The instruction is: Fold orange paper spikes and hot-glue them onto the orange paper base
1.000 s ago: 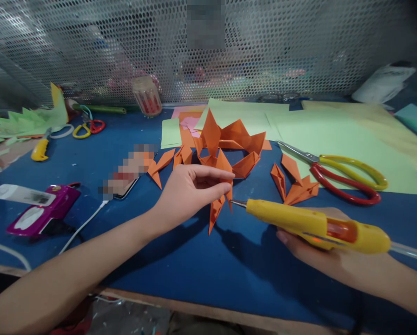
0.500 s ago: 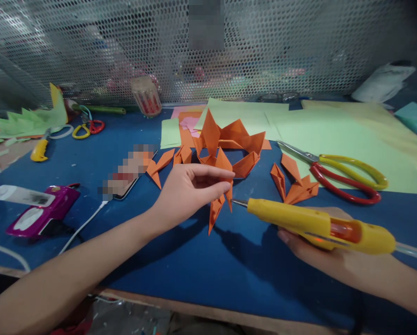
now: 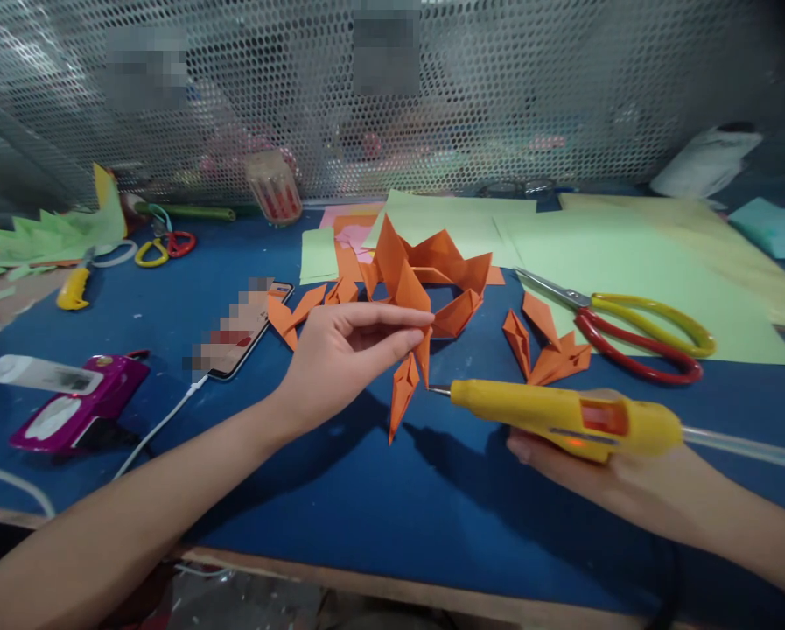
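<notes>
Over the blue tabletop (image 3: 379, 525), seen from my head, my left hand (image 3: 339, 363) pinches a folded orange piece (image 3: 423, 354) between thumb and fingertips, its point hanging down just in front of an orange paper ring (image 3: 454, 249). My right hand (image 3: 648, 481) is wrapped around a yellow glue gun (image 3: 529, 404), whose nozzle is at that point; whether it touches, I cannot tell. To do this well, I'd hold the pinch firm but light so the folds aren't crushed, have the nozzle run along the paper's edge, and leave my fingertips well above hot glue. Large scissors (image 3: 584, 301) lie to the right, partly over green sheets (image 3: 661, 254); a phone (image 3: 261, 337) lies left. Behind the table rises a perforated metal screen (image 3: 471, 114), with a jar (image 3: 275, 188) at its foot.
</notes>
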{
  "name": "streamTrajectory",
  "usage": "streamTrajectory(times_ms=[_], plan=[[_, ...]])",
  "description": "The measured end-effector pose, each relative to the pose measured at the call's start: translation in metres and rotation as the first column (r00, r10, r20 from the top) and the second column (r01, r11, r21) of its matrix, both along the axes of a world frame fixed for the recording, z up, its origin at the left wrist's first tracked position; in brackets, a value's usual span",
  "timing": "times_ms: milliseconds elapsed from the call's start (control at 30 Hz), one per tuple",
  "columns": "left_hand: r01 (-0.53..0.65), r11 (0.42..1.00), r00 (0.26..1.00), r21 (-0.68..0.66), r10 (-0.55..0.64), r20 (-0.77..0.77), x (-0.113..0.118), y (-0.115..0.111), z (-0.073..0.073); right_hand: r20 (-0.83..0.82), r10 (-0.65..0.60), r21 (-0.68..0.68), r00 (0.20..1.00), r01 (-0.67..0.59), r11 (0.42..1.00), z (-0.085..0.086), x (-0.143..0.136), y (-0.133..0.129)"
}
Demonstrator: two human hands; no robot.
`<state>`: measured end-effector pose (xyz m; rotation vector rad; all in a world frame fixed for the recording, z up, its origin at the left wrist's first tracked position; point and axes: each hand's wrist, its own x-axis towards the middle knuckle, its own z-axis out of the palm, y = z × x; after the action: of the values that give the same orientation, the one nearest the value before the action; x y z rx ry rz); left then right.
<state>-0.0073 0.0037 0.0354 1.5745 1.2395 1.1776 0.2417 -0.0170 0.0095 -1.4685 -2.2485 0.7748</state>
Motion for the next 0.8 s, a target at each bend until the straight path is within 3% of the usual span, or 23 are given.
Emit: streamTrajectory(times_ms=[100, 167, 267, 400, 567, 667, 700, 800], plan=[[-0.059, 0.989, 0.995, 0.137, 0.069, -0.071, -0.004, 0.000, 0.006, -0.097, -0.008, -0.216, 0.995, -0.013, 0.976, 0.005, 0.002, 0.005], [-0.117, 0.970, 0.988, 0.215, 0.136, -0.074, -0.006, 0.002, 0.013, -0.039, -0.021, -0.239, 0.999, 0.011, 0.971, 0.014, 0.002, 0.006], [-0.147, 0.958, 0.986, 0.248, 0.163, -0.047, -0.005, 0.004, 0.029, 0.123, -0.040, -0.172, 0.992, 0.061, 0.983, 0.024, 0.003, 0.007], [0.026, 0.965, 0.989, 0.259, 0.012, -0.145, 0.001, 0.011, 0.058, 0.220, -0.095, -0.130, 0.971, 0.126, 0.983, 0.017, 0.006, 0.009], [0.190, 0.947, 0.941, 0.260, -0.100, -0.323, 0.012, 0.028, 0.088, 0.324, -0.038, 0.118, 0.945, 0.000, 0.993, 0.009, 0.013, 0.006], [0.231, 0.943, 0.918, 0.238, -0.130, -0.375, 0.015, 0.038, 0.090, 0.496, -0.107, 0.032, 0.862, 0.105, 0.994, 0.032, 0.018, -0.002], [0.246, 0.940, 0.907, 0.234, -0.138, -0.399, 0.016, 0.040, 0.089, 0.480, -0.118, 0.035, 0.869, 0.115, 0.993, 0.043, 0.019, -0.002], [0.288, 0.927, 0.880, 0.241, -0.157, -0.449, 0.015, 0.042, 0.083, 0.266, -0.167, 0.234, 0.949, 0.104, 0.967, 0.081, 0.012, 0.006]])
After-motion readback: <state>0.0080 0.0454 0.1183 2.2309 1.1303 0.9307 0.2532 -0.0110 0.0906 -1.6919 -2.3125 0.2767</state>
